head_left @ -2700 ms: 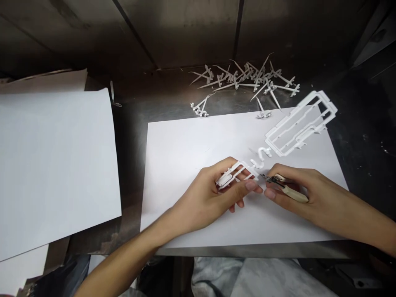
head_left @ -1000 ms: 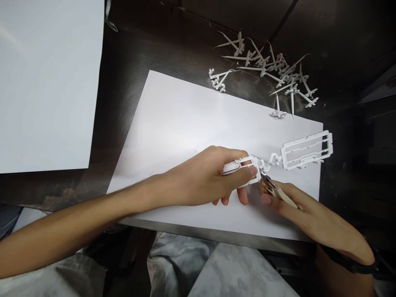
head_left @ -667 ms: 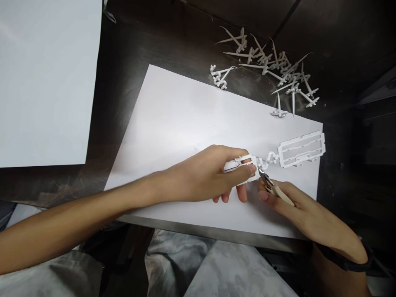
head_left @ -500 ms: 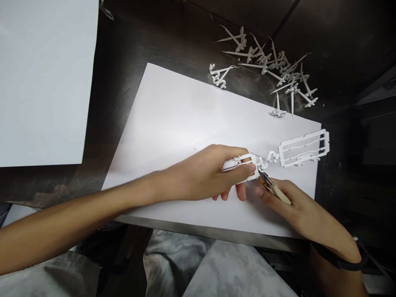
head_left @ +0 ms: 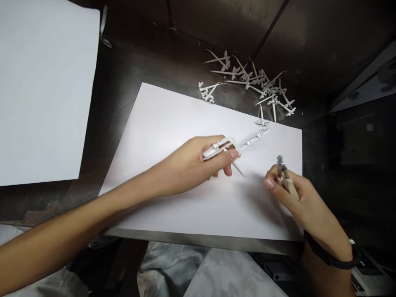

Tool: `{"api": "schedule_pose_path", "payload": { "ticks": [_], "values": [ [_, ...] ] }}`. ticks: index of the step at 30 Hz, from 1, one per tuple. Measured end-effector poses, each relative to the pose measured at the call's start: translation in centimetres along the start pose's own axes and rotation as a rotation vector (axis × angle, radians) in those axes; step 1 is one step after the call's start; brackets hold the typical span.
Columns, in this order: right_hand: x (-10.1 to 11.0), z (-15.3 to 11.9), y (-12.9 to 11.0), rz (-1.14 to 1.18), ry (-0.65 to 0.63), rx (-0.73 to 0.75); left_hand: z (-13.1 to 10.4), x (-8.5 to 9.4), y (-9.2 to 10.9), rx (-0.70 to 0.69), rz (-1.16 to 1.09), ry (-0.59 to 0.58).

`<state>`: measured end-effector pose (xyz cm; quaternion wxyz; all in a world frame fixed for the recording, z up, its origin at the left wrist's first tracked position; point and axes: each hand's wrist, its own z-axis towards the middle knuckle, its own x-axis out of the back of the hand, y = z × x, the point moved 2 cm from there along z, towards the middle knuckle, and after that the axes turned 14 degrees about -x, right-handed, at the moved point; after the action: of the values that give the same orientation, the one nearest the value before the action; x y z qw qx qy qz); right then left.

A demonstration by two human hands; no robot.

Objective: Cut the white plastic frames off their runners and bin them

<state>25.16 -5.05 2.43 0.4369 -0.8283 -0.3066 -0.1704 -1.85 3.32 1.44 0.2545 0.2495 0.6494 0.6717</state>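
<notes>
My left hand (head_left: 206, 163) is closed on white plastic frame parts (head_left: 221, 146), pinched between thumb and fingers above the white sheet (head_left: 173, 119). From that grip a second white frame (head_left: 254, 139) sticks out to the upper right, seen nearly edge-on. A thin pointed white stem (head_left: 238, 168) juts out below the thumb. Off to the right, apart from the plastic, my right hand (head_left: 289, 192) is closed round small cutting pliers (head_left: 286, 181) with beige handles, their metal jaws pointing up. Whether the two frames are still joined is hidden by the fingers.
Behind the sheet lies a loose pile of white plastic sprue pieces (head_left: 262, 84) on the dark table (head_left: 148, 53). Some of them touch the sheet's far edge. Another large white sheet (head_left: 43, 90) covers the left side. The table's front edge (head_left: 198, 243) runs close to my lap.
My right hand has drawn the cutting pliers away from the plastic, up and to the right. The outer frame has tilted from face-on to nearly edge-on, closer to my left hand. The view has shifted.
</notes>
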Motion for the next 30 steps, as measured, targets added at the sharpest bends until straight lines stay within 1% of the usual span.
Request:
{"api": "schedule_pose_path", "payload": {
  "ticks": [2,3,4,5,7,9,12,14,18,22,26,30],
  "values": [
    [0.2,0.6,-0.1,-0.061,0.287,0.117,0.2,0.5,-0.4,-0.052,0.060,0.116],
    [0.0,1.0,-0.1,-0.112,0.410,0.177,0.3,0.7,-0.9,-0.056,0.074,0.150],
    [-0.2,1.5,-0.2,-0.167,0.498,0.233,0.5,0.7,-1.4,-0.048,0.077,0.169],
    [-0.6,2.0,-0.1,-0.223,0.545,0.285,0.6,0.7,-2.0,-0.036,0.070,0.170],
    [-1.2,3.1,0.0,-0.323,0.562,0.377,0.7,0.4,-2.8,-0.040,0.032,0.139],
    [-1.6,4.0,0.1,-0.405,0.557,0.446,0.8,0.2,-3.0,-0.117,-0.008,0.110],
    [-1.5,4.5,0.2,-0.444,0.596,0.508,0.7,0.0,-2.0,-0.270,-0.059,0.097],
    [-1.4,4.6,0.2,-0.447,0.615,0.520,0.6,-0.1,-1.1,-0.313,-0.108,0.073],
    [-1.5,4.5,0.1,-0.536,0.621,0.548,0.2,-0.3,0.0,-0.303,-0.173,0.002],
    [-0.9,4.1,0.4,-0.540,0.670,0.556,-0.1,-0.6,0.3,-0.265,-0.238,-0.021],
    [0.4,3.5,0.6,-0.474,0.720,0.522,-0.3,-0.7,0.3,-0.228,-0.344,-0.028],
    [1.3,2.9,0.4,-0.307,0.771,0.466,-0.2,-0.5,0.1,-0.237,-0.437,-0.041]
  ]
}}
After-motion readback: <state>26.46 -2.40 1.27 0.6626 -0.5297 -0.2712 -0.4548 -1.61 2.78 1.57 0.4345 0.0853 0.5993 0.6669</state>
